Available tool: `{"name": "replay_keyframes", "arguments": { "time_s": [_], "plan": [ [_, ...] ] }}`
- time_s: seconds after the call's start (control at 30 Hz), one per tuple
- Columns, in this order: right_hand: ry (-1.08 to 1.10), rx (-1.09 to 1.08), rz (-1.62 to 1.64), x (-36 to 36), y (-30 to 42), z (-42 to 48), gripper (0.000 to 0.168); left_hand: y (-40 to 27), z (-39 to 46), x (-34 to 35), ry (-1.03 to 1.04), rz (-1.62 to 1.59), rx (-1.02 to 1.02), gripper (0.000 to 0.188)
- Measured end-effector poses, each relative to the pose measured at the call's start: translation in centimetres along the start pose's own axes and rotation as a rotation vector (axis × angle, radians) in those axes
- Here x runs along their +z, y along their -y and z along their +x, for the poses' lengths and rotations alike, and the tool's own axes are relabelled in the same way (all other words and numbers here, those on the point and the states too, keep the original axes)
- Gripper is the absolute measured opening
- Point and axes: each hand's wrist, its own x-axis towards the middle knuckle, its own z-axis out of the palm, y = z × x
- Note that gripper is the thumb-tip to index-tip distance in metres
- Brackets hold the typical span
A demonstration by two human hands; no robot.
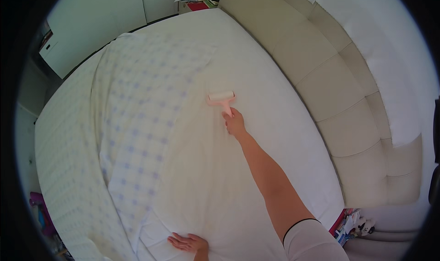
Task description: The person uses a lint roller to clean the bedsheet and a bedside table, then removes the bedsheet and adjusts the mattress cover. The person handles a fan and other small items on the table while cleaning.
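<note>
My right hand (pixel 235 122) grips the pink handle of a lint roller (pixel 221 96), arm stretched out over the bed. The roller's white cylinder rests on or just above the pale fitted sheet (pixel 202 164); contact cannot be told for sure. My left hand (pixel 189 242) lies on the sheet near the bottom edge of the view, fingers spread a little and holding nothing. Left of the roller, a blue-and-white checked quilt (pixel 137 123) is folded back across the bed.
A padded beige headboard (pixel 330 78) runs along the right side, with white cloth (pixel 374 48) over its top. Beyond the far edge stand a cluttered bedside table (pixel 197 6) and white cabinets (pixel 99 17). Books (pixel 347 226) and a plush toy (pixel 365 226) sit at lower right.
</note>
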Motion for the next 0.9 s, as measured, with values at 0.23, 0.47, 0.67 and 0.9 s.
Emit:
{"name": "replay_keyframes", "arguments": {
  "time_s": [0.23, 0.47, 0.67, 0.9],
  "plan": [
    [-0.009, 0.105, 0.046, -12.2, -8.0, -29.8, 0.035, -0.1, -1.2, 0.2, -0.06, -0.03, 0.019, 0.059],
    [-0.244, -0.034, 0.137, -20.7, -14.6, -48.9, 0.03, 0.1, -3.2, 2.4, -0.14, -0.03, 0.012, 0.056],
    [-0.419, 0.034, 0.239, -28.9, -17.4, -61.8, 0.028, 1.8, -3.3, 3.2, -0.203, 0.115, 0.09, 0.056],
    [-0.554, 0.204, 0.204, -39.8, -21.4, -72.6, 0.026, 2.9, -11.4, -1.9, -0.025, -0.084, 0.432, 0.047]
  ]
}}
